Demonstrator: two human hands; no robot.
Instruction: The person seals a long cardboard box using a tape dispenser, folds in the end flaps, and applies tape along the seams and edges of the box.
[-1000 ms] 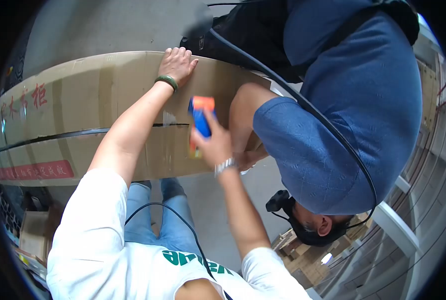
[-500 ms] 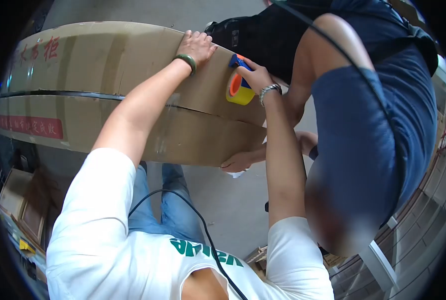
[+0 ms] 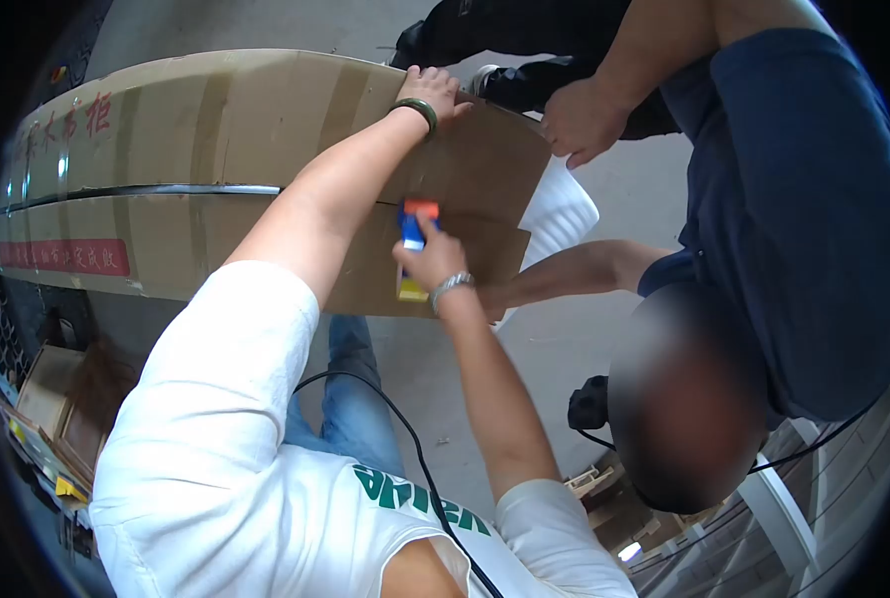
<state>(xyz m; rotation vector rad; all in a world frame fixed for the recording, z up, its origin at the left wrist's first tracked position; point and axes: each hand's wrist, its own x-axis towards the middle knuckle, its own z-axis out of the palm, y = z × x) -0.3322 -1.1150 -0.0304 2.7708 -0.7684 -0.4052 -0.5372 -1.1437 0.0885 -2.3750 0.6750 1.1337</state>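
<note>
A long cardboard box (image 3: pixel 266 110) lies before me, with brown tape strips across it and a dark gap along its middle seam. My left hand (image 3: pixel 431 93) rests on the far edge of the box, fingers spread and holding nothing. In my right hand (image 3: pixel 435 259) is a tape dispenser (image 3: pixel 411 227), blue and orange, its yellow roll partly hidden by my fingers. The dispenser is over the box's near flap, close to the seam. Whether tape is stuck down there I cannot tell.
A co-worker in a dark blue shirt (image 3: pixel 804 199) leans in at the right. One of their hands (image 3: pixel 580 120) is near the box's far corner, the other at its near corner. White foam sheet (image 3: pixel 560 204) sticks out of the box end. A black cable (image 3: pixel 405 439) hangs over my shirt.
My right hand has brought the tape dispenser left and nearer to me, across the seam. My left hand has slid right along the far edge. The co-worker's upper hand has shifted, and foam now shows.
</note>
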